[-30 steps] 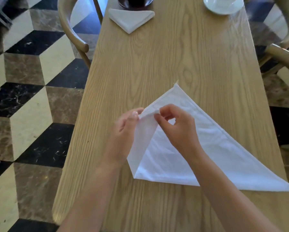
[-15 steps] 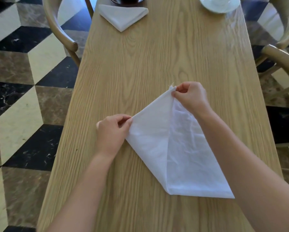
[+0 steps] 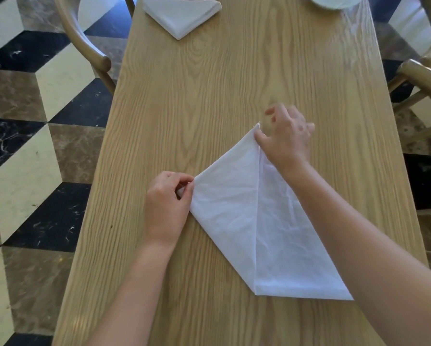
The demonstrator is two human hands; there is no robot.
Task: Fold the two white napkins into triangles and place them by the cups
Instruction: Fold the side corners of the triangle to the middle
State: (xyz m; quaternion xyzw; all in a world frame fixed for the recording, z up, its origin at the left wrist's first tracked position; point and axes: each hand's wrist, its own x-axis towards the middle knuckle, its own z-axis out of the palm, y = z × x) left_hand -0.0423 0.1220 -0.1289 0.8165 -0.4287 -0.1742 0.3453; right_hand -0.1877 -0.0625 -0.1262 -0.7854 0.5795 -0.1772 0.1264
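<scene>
A white napkin lies partly folded on the wooden table, its left flap turned over to a crease down the middle. My left hand pinches the napkin's left corner. At the top point, my right hand rests with its fingers spread, the thumb touching the cloth. A second white napkin, folded into a triangle, lies at the far left of the table. The rim of a white saucer shows at the far right edge; no cup is visible.
Wooden chairs stand on both sides: one at the far left, another at the right. A checkered marble floor surrounds the table. The table's left edge runs close to my left forearm.
The left flap was carried over to the napkin's top point. My right hand has since let go of the tip and spread its fingers there. The left hand still pinches the left corner.
</scene>
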